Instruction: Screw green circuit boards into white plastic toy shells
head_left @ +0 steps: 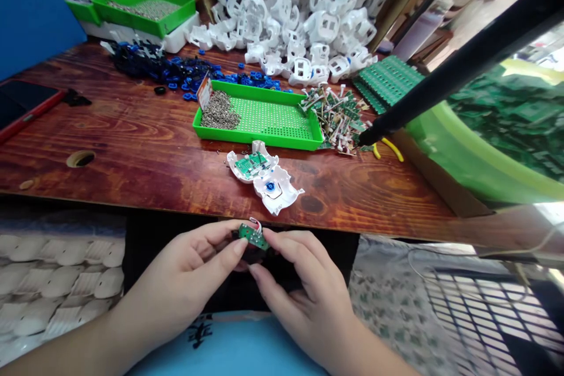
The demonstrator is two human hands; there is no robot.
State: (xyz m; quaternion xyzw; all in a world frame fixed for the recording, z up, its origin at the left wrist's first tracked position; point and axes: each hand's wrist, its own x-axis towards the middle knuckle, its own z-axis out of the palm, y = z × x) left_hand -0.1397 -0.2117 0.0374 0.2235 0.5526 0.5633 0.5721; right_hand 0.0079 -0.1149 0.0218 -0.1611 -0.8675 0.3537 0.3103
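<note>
Between both hands, just off the table's front edge, is a small green circuit board [253, 235] with a short bundle of white and red wires. My left hand [198, 267] pinches its left side, thumb on top. At its right end my right hand [306, 270] grips with thumb and fingers. A dark piece shows under the board, partly hidden by the fingers. Just beyond the hands lie two white plastic shell halves: one shell [233, 171] holds a green board, the other shell [282, 191] has a blue round part inside.
A green tray [259, 140] holds small metal screws. Right of it is a pile of wired boards [337, 114] beside yellow-handled pliers [392, 148]. White shells [282, 29] and blue parts [185, 73] lie behind. A black bar [440, 64] slants across the right side.
</note>
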